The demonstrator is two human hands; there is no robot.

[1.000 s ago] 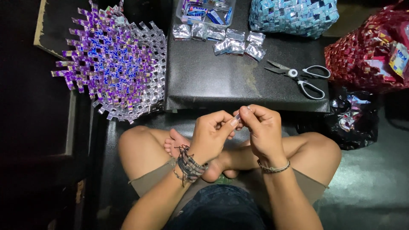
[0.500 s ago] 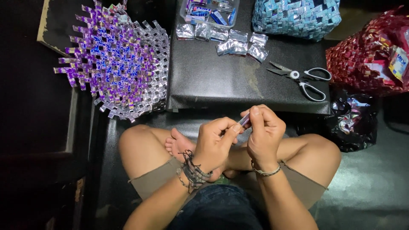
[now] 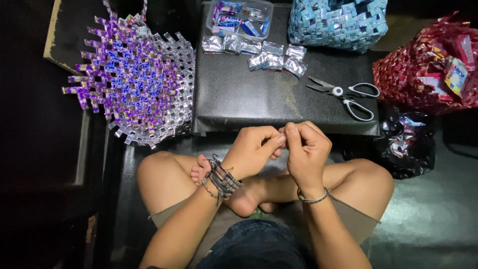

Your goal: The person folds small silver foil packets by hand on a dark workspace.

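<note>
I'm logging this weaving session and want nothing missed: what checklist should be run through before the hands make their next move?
1. Left hand and right hand meet at the fingertips: ok.
2. Piece pinched between them visible: cannot tell, fingers hide it.
3. Folded silver pieces within reach on the black board: ok.
4. Scissors lie shut, clear of both hands: ok.
5. Purple woven mat fully supported: not ok, it overhangs the board's left edge.

The left hand (image 3: 251, 149) and right hand (image 3: 307, 149) meet fingertip to fingertip above the crossed legs, fingers pinched, both wrists bent inward.
</note>
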